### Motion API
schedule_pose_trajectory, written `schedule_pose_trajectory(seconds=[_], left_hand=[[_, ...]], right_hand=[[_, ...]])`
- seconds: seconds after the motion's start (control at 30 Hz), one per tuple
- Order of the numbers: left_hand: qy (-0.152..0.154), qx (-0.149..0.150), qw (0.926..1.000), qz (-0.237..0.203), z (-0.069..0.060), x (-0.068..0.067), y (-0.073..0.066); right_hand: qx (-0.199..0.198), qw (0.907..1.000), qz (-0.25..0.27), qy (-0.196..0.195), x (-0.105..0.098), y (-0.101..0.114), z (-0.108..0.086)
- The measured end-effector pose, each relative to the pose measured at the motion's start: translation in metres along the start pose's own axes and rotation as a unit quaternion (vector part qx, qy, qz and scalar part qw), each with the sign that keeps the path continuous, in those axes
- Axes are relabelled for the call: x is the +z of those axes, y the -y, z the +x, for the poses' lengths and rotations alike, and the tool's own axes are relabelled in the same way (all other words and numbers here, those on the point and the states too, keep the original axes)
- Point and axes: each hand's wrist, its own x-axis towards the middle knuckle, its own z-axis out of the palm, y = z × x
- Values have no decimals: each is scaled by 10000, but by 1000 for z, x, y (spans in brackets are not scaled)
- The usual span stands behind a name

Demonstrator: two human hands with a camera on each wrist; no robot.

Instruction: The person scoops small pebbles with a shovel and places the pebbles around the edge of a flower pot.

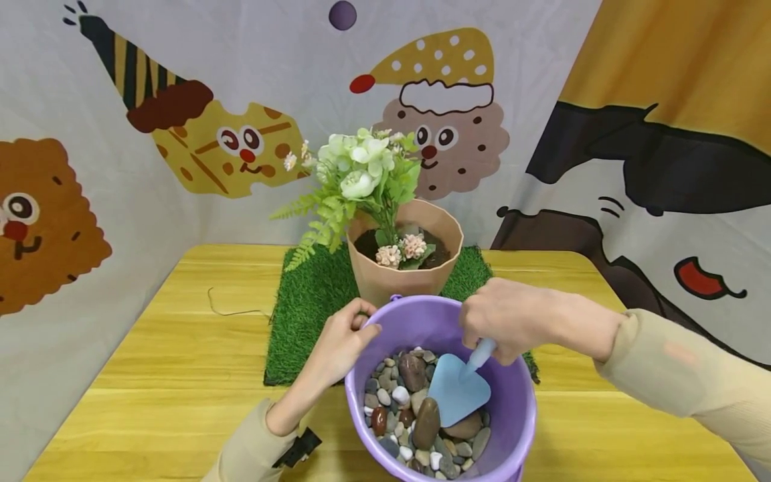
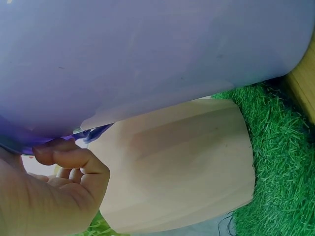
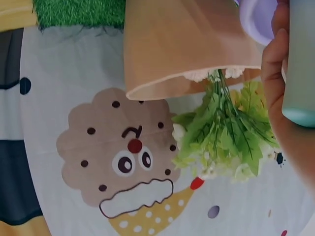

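Note:
A purple bucket (image 1: 523,402) stands at the table's near side, with several pebbles and larger stones (image 1: 412,371) in it. With thumb and fingers, my left hand (image 1: 340,343) pinches the bucket's left rim; the left wrist view shows the curled fingers (image 2: 81,160) under that edge. My right hand (image 1: 496,318) grips the handle of a light blue trowel (image 1: 460,391) over the bucket's right part. The trowel's blade points down and touches the stones, hiding some of them. In the right wrist view the pale green-blue handle (image 3: 300,64) lies in the hand's grasp.
Behind the bucket a tan flowerpot (image 1: 391,284) holds dark soil, white-green flowers (image 1: 361,161) and fern leaves. It stands on a green turf mat (image 1: 307,321). A thin dark strand (image 1: 237,313) lies on the wooden table (image 1: 181,375) at left. A printed cloth (image 1: 331,67) hangs behind.

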Motion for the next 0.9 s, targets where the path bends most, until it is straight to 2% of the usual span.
schedule_pose_trajectory(seconds=[0.23,0.37,0.6,0.9], left_hand=[[-5,11,10000,4,0,0,0],[-7,4,10000,18,0,0,1],[24,28,10000,29,0,0,1],[24,30,10000,20,0,-1,1]], right_hand=[[-147,9994,320,8,15,1,9],[-331,9978,523,-233,26,1,16],[-946,9890,808,-801,48,-2,30],[-1161,9791,1262,-1090,57,-5,33]])
